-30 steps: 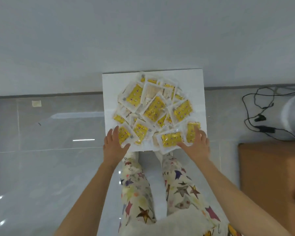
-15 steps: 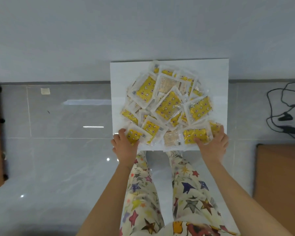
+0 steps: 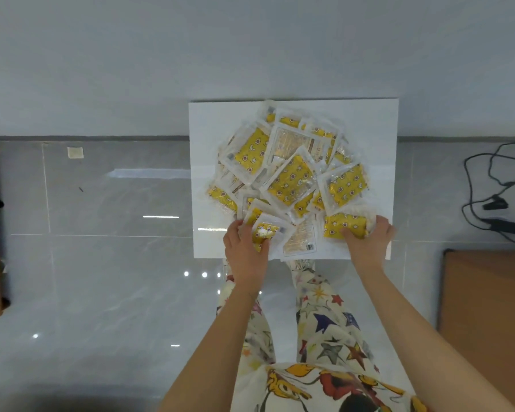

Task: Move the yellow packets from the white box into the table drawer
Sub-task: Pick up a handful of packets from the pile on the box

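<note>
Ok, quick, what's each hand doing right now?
Left hand: closed on a yellow packet at the white box's near edge.
Right hand: closed on another yellow packet.

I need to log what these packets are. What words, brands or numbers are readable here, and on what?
None can be read.
Yellow packets: only star and flower patterns, no legible words.
Face-down packet near the white box's front edge: printed lines and a dark label, too blurred to read.
Floor sticker: blank or unreadable.
</note>
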Demonstrator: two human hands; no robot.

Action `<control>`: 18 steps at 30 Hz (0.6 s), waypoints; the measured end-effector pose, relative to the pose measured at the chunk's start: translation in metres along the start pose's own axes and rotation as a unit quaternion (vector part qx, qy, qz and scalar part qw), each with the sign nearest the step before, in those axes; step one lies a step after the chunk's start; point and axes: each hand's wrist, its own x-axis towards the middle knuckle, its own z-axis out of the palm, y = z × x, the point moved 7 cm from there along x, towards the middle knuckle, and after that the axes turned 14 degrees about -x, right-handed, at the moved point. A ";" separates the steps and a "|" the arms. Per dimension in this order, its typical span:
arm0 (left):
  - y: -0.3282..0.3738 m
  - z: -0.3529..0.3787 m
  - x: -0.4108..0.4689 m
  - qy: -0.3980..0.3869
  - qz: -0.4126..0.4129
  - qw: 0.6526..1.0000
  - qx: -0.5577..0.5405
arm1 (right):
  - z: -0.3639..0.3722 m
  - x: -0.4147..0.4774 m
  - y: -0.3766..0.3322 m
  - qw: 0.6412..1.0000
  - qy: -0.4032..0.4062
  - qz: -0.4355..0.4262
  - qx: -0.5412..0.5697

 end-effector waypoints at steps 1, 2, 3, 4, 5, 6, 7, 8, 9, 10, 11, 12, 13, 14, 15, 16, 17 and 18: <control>0.001 0.001 0.000 0.015 -0.010 1.000 0.008 | 0.001 -0.002 -0.002 1.000 -0.009 0.001 0.017; 0.002 0.000 0.000 0.026 -0.020 0.999 0.010 | 0.003 -0.005 -0.002 0.999 -0.017 0.006 0.031; 0.003 0.000 0.000 0.030 -0.028 0.999 0.006 | 0.003 -0.008 -0.002 0.999 -0.023 0.012 0.040; 0.003 0.000 0.001 0.027 -0.034 0.999 -0.005 | 0.003 -0.010 -0.002 0.998 -0.026 0.016 0.047; 0.003 0.001 0.002 0.017 -0.043 0.999 -0.027 | 0.003 -0.012 -0.001 0.998 -0.025 0.018 0.050; 0.004 0.001 0.002 0.006 -0.054 0.997 -0.057 | 0.002 -0.015 0.000 0.998 -0.023 0.019 0.052; 0.006 0.000 0.002 -0.003 -0.061 0.994 -0.087 | 0.000 -0.017 0.001 0.998 -0.022 0.018 0.056; 0.007 -0.001 0.002 -0.013 -0.064 0.993 -0.102 | -0.002 -0.020 0.000 0.998 -0.021 0.017 0.064; 0.008 -0.002 0.002 -0.023 -0.061 0.993 -0.099 | -0.006 -0.023 0.000 0.997 -0.020 0.015 0.069; 0.007 -0.003 0.002 -0.034 -0.056 0.994 -0.083 | -0.010 -0.027 -0.002 0.997 -0.017 0.013 0.072; 0.008 -0.006 0.001 -0.041 -0.049 0.996 -0.067 | -0.015 -0.032 -0.004 0.997 -0.016 0.007 0.074; 0.007 -0.009 0.000 -0.046 -0.046 0.996 -0.059 | -0.020 -0.036 -0.008 0.997 -0.014 -0.001 0.077; 0.007 -0.012 -0.002 -0.054 -0.050 0.996 -0.056 | -0.025 -0.040 -0.011 0.997 -0.014 -0.010 0.081; 0.007 -0.016 -0.004 -0.062 -0.061 0.995 -0.057 | -0.031 -0.044 -0.015 0.996 -0.015 -0.020 0.088; 0.007 -0.021 -0.007 -0.068 -0.075 0.993 -0.054 | -0.036 -0.048 -0.020 0.995 -0.017 -0.031 0.090; 0.011 -0.028 -0.011 -0.065 -0.082 0.993 -0.048 | -0.042 -0.053 -0.027 0.994 -0.021 -0.043 0.094; 0.016 -0.036 -0.015 -0.059 -0.084 0.994 -0.048 | -0.048 -0.057 -0.035 0.993 -0.027 -0.056 0.096; 0.022 -0.045 -0.021 -0.051 -0.084 0.993 -0.060 | -0.054 -0.061 -0.043 0.992 -0.034 -0.068 0.098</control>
